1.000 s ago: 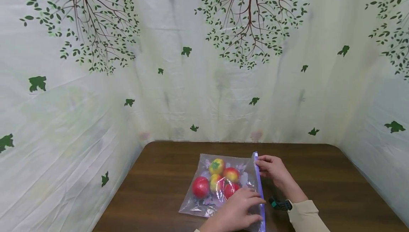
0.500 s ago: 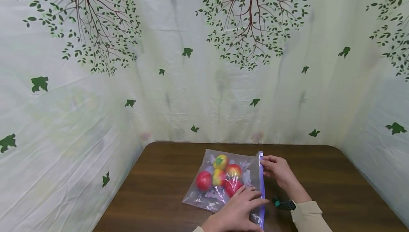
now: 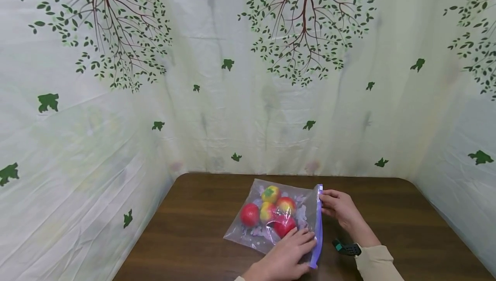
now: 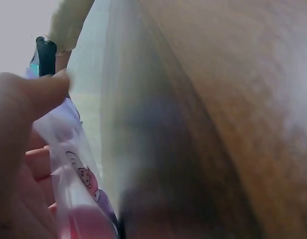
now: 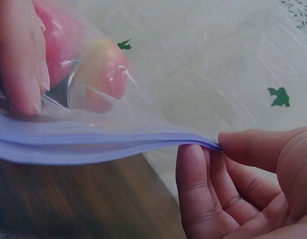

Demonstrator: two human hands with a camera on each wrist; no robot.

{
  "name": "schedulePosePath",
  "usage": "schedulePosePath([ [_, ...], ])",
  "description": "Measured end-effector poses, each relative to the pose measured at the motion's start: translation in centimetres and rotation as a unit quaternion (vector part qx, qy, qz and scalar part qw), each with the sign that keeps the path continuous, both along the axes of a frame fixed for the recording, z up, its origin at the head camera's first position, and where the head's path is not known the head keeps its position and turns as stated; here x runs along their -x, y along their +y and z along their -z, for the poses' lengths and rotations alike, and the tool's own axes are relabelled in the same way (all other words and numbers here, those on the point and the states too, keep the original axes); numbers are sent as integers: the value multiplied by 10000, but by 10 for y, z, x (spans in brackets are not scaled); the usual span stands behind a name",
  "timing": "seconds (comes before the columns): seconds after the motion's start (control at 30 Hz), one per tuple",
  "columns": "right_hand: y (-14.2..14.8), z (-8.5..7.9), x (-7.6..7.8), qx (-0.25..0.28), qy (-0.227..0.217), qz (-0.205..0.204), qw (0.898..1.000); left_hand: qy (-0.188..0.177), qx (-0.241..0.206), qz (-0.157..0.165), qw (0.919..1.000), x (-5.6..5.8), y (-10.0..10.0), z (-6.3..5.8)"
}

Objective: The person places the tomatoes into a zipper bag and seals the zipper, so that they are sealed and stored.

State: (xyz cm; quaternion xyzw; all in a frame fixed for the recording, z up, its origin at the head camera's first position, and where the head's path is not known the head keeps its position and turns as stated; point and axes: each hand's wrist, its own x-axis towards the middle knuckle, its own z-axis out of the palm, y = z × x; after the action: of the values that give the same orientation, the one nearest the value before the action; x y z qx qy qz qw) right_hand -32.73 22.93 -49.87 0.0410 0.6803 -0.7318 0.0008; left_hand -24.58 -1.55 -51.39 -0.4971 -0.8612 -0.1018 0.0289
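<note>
A clear zip bag (image 3: pixel 267 243) lies on the table with several round red and yellow fruits (image 3: pixel 286 205) inside. Its purple zip strip (image 3: pixel 318 225) runs along the right side. At the strip's far end my right hand (image 3: pixel 342 210) pinches the corner between thumb and fingers. My left hand (image 3: pixel 284 255) lies over the bag's near part, fingers extended on the film beside a red fruit (image 3: pixel 284 226), thumb close to the strip's near end. In the right wrist view the two zip edges (image 5: pixel 83 144) show a narrow gap between them.
The brown wooden table (image 3: pixel 186 229) reaches back to a pale curtain (image 3: pixel 267 143) printed with trees and green leaves. Curtains also stand at both sides. A dark watch band (image 3: pixel 347 249) sits on the right wrist.
The bag has slid to the right and turned slightly, with both hands moving along. The strip's near end now shows beside the left thumb. The left fingers have drawn a little closer together.
</note>
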Motion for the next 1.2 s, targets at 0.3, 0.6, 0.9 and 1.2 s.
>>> schedulePosePath([
  [0.3,7,3,1,117,-93,131,9998,215,-475,-90,9986,0,-2,2],
  [0.6,12,6,2,259,-86,311,9991,595,-524,402,9960,0,-8,1],
  [0.9,16,6,3,459,-131,460,9978,1086,-497,596,9911,1,-10,1],
  [1.2,20,3,1,8,-135,188,9997,-538,-454,764,9946,9,-20,-7],
])
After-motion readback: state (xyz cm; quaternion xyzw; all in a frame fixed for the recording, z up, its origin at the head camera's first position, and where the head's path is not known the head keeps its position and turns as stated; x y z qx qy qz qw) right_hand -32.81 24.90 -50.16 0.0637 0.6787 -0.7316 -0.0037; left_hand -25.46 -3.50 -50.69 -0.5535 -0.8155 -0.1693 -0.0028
